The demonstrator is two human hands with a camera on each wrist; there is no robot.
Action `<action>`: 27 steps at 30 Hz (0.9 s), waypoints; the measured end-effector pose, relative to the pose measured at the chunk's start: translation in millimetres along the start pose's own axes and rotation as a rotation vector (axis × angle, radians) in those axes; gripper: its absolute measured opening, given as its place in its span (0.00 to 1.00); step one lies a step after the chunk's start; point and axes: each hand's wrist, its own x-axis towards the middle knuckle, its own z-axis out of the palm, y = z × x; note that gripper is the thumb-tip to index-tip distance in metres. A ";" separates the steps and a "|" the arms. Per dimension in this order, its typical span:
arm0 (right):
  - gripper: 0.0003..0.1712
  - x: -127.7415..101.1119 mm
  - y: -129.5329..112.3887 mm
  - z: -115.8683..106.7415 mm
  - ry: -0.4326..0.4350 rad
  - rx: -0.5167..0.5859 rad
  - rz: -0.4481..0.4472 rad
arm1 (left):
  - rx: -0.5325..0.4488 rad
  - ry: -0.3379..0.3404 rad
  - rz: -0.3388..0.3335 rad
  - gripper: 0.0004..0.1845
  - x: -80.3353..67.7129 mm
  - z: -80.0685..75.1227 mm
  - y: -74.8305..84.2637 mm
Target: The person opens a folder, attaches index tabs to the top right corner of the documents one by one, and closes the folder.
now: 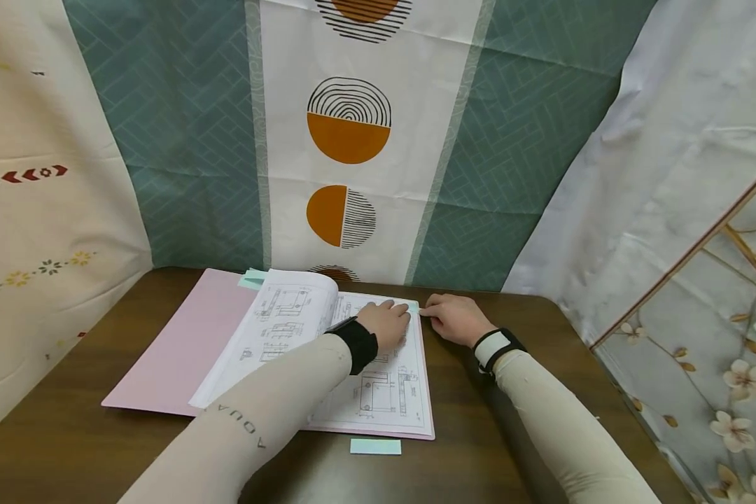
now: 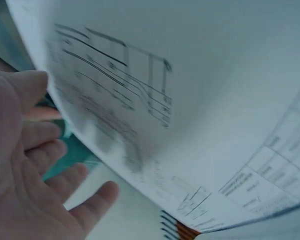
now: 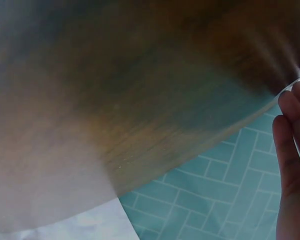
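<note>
An open booklet of technical drawings lies on the table, its turned pages curling up to the left over a pink cover. My left hand rests on the right page near its top, fingers loosely extended; in the left wrist view the same hand is beside a curved page. A mint sticky tab sits at the page's upper right edge. At its outer end, my right hand pinches it with thumb and finger. The right wrist view shows only some fingers, not the tab.
A loose mint strip lies on the brown table just below the booklet. More mint tabs stick out at the top of the turned pages. Patterned cloths hang behind and on both sides of the table.
</note>
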 end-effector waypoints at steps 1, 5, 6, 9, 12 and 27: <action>0.18 -0.1 -0.3 0.0 0.003 0.000 -0.006 | -0.012 -0.009 -0.010 0.32 7.1 5.7 -1.5; 0.18 -1.2 -1.6 -1.6 0.004 0.008 -0.018 | -0.053 -0.033 -0.007 0.34 17.5 11.6 -3.5; 0.18 -1.6 -1.9 -2.2 0.003 0.012 -0.018 | -0.056 -0.035 0.001 0.34 16.9 10.1 -3.0; 0.18 -2.9 -2.1 -4.1 0.000 0.013 -0.011 | -0.067 -0.038 0.043 0.33 13.8 4.7 -1.9; 0.18 -4.1 -1.0 -4.7 0.001 0.004 -0.010 | -0.083 -0.030 0.062 0.32 12.3 0.9 -1.0; 0.18 -3.1 -3.6 -8.1 -0.014 0.000 -0.002 | -0.190 -0.055 -0.104 0.36 27.1 16.3 -5.4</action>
